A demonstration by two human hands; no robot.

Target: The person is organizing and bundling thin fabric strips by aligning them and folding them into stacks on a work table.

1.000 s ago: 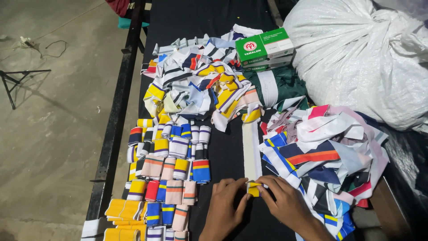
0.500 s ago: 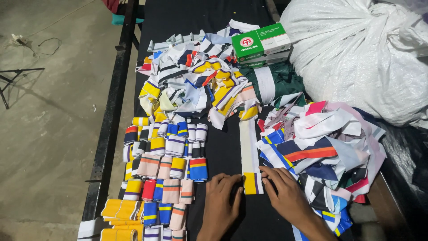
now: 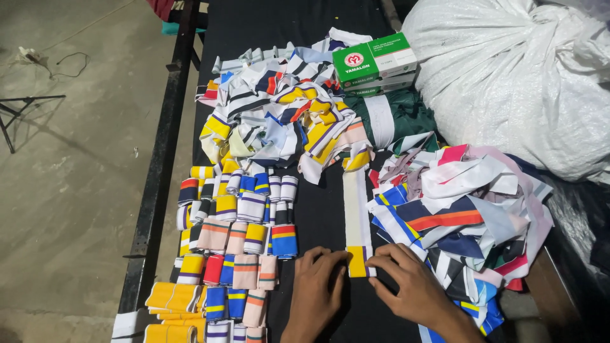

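Note:
A long cream fabric strip [image 3: 356, 209] with a yellow and purple end lies lengthwise on the black table [image 3: 324, 216]. My left hand [image 3: 316, 286] rests flat on the table with its fingertips at the strip's near end. My right hand [image 3: 410, 289] presses the same end from the right, its fingers on the yellow band. Both hands pinch the near end where it folds over. To the left lie rows of rolled striped strips [image 3: 241, 235].
A loose heap of striped strips [image 3: 279, 121] fills the far middle, another heap [image 3: 464, 216] lies at the right. A green and white box [image 3: 375, 63] sits on green cloth [image 3: 394, 114]. A big white sack [image 3: 521, 82] stands far right. The table's left rail [image 3: 159, 190] borders concrete floor.
The strip's near end has been folded over a little further; both hands stay at it with small finger shifts. The view has shifted slightly.

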